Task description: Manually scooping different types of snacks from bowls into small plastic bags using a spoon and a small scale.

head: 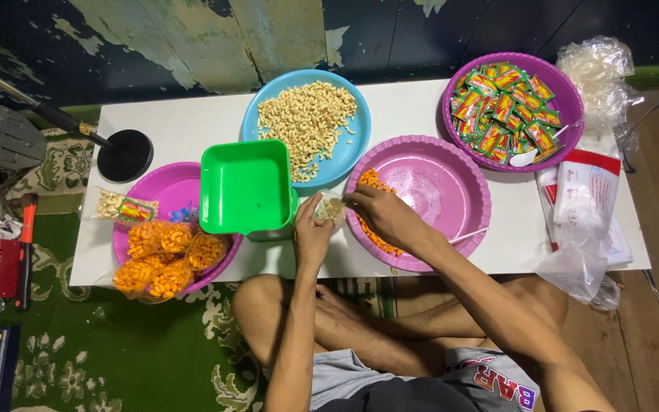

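The small clear bag (331, 207) could tip or slip and scatter snacks over the worktop (192, 122), since only fingertips pinch its mouth (it looks part filled). It sits at the near-left rim of the pink basin (467, 191), left hand (310, 233) gripping it, right hand (379, 214) closed on its top.

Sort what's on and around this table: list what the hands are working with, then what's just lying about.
In use: left hand, right hand, small clear bag, orange snacks, pink bowl.

Lying about: green tub, sachet bowl, hammer, filled bags.
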